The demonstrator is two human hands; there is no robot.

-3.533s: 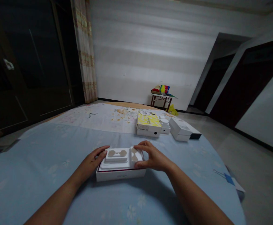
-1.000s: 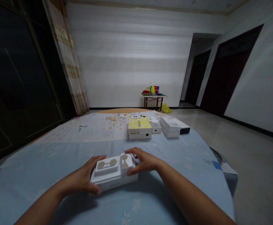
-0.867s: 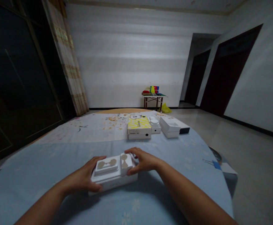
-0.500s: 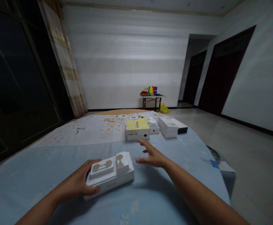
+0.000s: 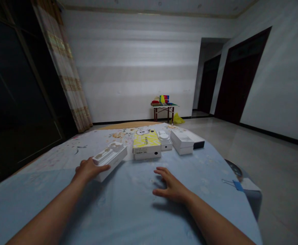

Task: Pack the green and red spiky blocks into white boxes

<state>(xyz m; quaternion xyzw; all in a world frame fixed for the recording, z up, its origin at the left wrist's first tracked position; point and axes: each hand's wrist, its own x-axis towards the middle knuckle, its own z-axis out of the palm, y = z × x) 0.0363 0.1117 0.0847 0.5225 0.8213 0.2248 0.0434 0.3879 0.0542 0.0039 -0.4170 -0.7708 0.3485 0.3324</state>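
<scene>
My left hand (image 5: 88, 169) grips the near end of a flat white box (image 5: 110, 157) with a moulded white insert on top, and holds it out over the blue cloth (image 5: 128, 204), close to the left of a yellow box (image 5: 146, 141). My right hand (image 5: 169, 185) rests on the cloth with its fingers spread and holds nothing.
Beyond the yellow box stand a small white box (image 5: 163, 140), a larger white box (image 5: 181, 142) and a black-ended box (image 5: 198, 144). A small table (image 5: 164, 108) with coloured things stands by the far wall. The cloth's right edge drops to the tiled floor (image 5: 266, 160).
My left hand has carried the white box forward and left, up beside the yellow box. My right hand let go of it and came down flat on the cloth.
</scene>
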